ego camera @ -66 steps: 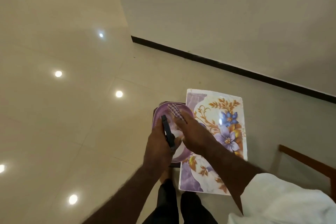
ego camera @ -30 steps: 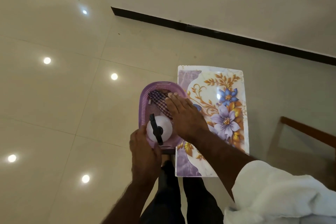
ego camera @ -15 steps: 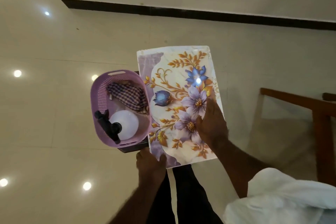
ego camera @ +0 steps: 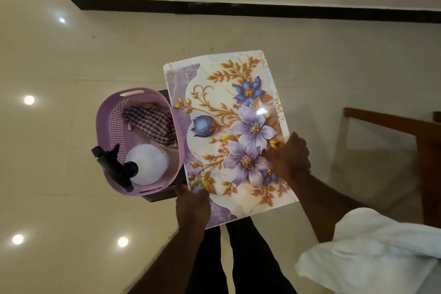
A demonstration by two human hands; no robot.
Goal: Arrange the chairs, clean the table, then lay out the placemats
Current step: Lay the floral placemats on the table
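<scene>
Beside the basket, a glossy placemat bears purple-and-blue flowers.

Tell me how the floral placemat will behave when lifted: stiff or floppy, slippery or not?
Held near one end by the left hand and right hand, the floral placemat extends flat, so probably stiff. Its glare suggests a smooth, perhaps slippery face. It looks thin, likely light.

One placemat, one basket, one bottle

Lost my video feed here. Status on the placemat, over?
Left grip pinches placemat at near corner; right grip holds its right edge. Purple basket crowds the left edge; wooden chair off right.
</scene>
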